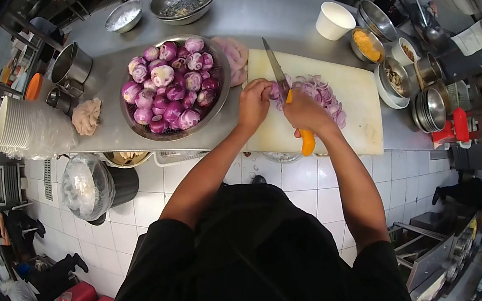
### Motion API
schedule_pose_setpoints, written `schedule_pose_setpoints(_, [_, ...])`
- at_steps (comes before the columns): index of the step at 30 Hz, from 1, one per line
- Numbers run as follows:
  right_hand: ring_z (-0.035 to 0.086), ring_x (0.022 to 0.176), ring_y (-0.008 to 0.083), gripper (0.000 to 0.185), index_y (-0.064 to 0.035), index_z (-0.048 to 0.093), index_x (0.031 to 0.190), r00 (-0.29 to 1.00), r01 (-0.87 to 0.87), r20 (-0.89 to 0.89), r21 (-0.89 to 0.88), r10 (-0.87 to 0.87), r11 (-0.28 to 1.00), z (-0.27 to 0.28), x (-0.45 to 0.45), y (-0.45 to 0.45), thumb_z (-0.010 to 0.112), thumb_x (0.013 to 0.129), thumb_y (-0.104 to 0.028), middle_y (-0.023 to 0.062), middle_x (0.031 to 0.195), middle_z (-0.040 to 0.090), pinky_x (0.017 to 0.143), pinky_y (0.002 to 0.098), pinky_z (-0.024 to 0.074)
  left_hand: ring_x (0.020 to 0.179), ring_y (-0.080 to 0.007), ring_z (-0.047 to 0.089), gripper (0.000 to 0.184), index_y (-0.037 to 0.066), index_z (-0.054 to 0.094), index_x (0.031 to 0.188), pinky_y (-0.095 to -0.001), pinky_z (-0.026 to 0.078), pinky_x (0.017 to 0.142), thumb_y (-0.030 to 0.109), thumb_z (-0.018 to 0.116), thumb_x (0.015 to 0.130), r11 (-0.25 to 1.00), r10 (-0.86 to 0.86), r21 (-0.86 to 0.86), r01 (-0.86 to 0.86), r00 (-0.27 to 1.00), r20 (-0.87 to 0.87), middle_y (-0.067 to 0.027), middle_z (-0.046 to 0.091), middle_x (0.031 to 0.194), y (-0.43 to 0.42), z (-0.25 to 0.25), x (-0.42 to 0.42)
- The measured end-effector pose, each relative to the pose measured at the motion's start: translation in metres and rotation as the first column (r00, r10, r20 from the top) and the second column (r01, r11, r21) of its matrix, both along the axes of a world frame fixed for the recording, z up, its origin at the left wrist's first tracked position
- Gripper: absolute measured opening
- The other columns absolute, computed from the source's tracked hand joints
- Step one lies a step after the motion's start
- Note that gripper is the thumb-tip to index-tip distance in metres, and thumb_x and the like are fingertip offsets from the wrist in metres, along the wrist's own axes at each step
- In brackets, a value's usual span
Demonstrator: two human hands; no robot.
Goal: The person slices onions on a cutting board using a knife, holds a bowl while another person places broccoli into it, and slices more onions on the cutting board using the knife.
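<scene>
My right hand [307, 112] is closed around the orange handle of a kitchen knife [276, 62], whose blade points away and to the left over the cutting board [359, 84]. Beside the blade, the curled fingers of my left hand [255, 100] press on a red onion [275, 90], mostly hidden by the fingers. Sliced onion [321, 92] lies in a loose pile to the right of the knife. Left of the board stands a wide metal bowl [222, 93] heaped with peeled red onions [167, 83].
A pinkish cloth [233, 58] lies between bowl and board. Metal bowls [182, 1] and a white tub [335, 21] stand at the back; bowls of ingredients [367, 45] are at the right. Stacked white containers [19, 124] sit at the left edge. A lined bin [124, 184] stands below. Other people are in the background.
</scene>
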State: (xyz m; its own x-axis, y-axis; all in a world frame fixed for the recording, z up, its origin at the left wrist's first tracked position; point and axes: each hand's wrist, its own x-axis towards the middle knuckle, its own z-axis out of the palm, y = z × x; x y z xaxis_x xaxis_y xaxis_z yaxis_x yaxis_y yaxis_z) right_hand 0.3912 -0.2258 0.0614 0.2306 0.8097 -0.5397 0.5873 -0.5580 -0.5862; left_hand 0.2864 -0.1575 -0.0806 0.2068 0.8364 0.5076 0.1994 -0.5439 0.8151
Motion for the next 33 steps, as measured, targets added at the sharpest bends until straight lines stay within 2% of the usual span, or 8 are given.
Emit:
schedule_pose_setpoints(5, [0.064,0.049,0.0327,0.036,0.0153,0.037,0.112,0.999,0.025,-0.039,0.072,-0.022,0.997,-0.017,-0.008,-0.006,0.041,0.083,-0.005,0.0273,0.079,0.062,0.044,0.0395,0.0519,0.078,-0.0298,0.064,0.009,-0.002,0.066,0.089,-0.0363,0.050,0.072,-0.002,0.063,0.080,0.999,0.031,-0.009,-0.031,0.999,0.013,-0.0143,0.067,0.088,-0.001,-0.002,0.001])
schedule_pose_setpoints(13, [0.063,0.048,0.0326,0.034,0.0116,0.038,0.109,1.000,0.022,0.016,0.264,-0.027,0.964,-0.076,0.006,-0.004,0.049,0.088,-0.013,0.0242,0.068,0.062,0.045,0.0398,0.0520,0.083,-0.0347,0.062,0.014,0.000,0.066,0.092,-0.0392,0.049,0.078,-0.001,0.061,0.080,0.999,0.015,0.031,-0.014,0.999,-0.032,-0.0153,0.065,0.094,0.003,0.000,0.004])
schedule_pose_setpoints(15, [0.063,0.048,0.0320,0.035,0.0107,0.038,0.110,0.999,0.052,-0.021,0.290,-0.048,0.956,-0.079,0.009,-0.011,0.050,0.089,-0.015,0.0239,0.069,0.063,0.046,0.0399,0.0519,0.087,-0.0345,0.060,0.016,0.002,0.067,0.094,-0.0409,0.048,0.082,0.000,0.060,0.080,0.995,0.006,-0.096,-0.010,0.999,-0.047,-0.0144,0.065,0.096,0.001,-0.003,0.005])
schedule_pose_setpoints(19, [0.063,0.049,0.0311,0.035,0.0077,0.040,0.111,0.993,0.119,-0.039,0.256,-0.113,0.959,-0.078,0.021,-0.030,0.050,0.091,-0.019,0.0229,0.071,0.064,0.047,0.0407,0.0519,0.090,-0.0329,0.059,0.017,0.003,0.068,0.093,-0.0417,0.048,0.082,0.001,0.059,0.079,0.976,0.012,0.218,0.019,0.990,-0.140,-0.0140,0.064,0.098,0.007,0.008,0.004])
schedule_pose_setpoints(22, [0.063,0.050,0.0305,0.034,0.0065,0.042,0.111,0.992,0.105,0.038,0.262,-0.119,0.959,-0.081,0.040,-0.039,0.052,0.091,-0.020,0.0232,0.073,0.064,0.048,0.0406,0.0519,0.096,-0.0317,0.059,0.020,0.005,0.071,0.095,-0.0404,0.048,0.084,0.003,0.059,0.079,0.915,-0.219,0.233,0.329,0.892,-0.396,-0.0140,0.064,0.099,0.024,0.013,-0.005])
schedule_pose_setpoints(25, [0.063,0.050,0.0298,0.034,0.0060,0.043,0.111,0.986,0.014,0.154,0.314,-0.066,0.949,-0.083,0.045,-0.036,0.052,0.091,-0.020,0.0236,0.074,0.065,0.049,0.0402,0.0519,0.089,-0.0323,0.062,0.017,0.003,0.072,0.090,-0.0399,0.050,0.081,0.007,0.062,0.077,0.952,-0.228,0.055,0.301,0.817,-0.529,-0.0156,0.067,0.091,0.029,0.030,-0.007])
schedule_pose_setpoints(27, [0.064,0.050,0.0293,0.034,0.0061,0.043,0.111,0.975,-0.035,0.219,0.339,-0.043,0.940,-0.083,0.043,-0.038,0.052,0.091,-0.020,0.0238,0.075,0.065,0.049,0.0400,0.0519,0.070,-0.0254,0.066,0.016,0.003,0.073,0.087,-0.0340,0.052,0.069,0.014,0.066,0.079,0.956,-0.256,-0.253,0.149,0.846,-0.468,-0.0127,0.069,0.078,0.025,0.036,-0.008])
schedule_pose_setpoints(33, [0.062,0.047,0.0289,0.034,0.0085,0.043,0.110,0.998,0.049,-0.047,0.177,-0.041,0.983,-0.045,0.018,-0.027,0.050,0.090,-0.018,0.0231,0.075,0.064,0.049,0.0401,0.0515,0.064,-0.0351,0.065,0.017,-0.001,0.071,0.075,-0.0402,0.051,0.067,0.016,0.065,0.076,0.880,-0.072,-0.470,-0.071,0.957,-0.279,-0.0204,0.064,0.066,0.003,0.035,0.004])
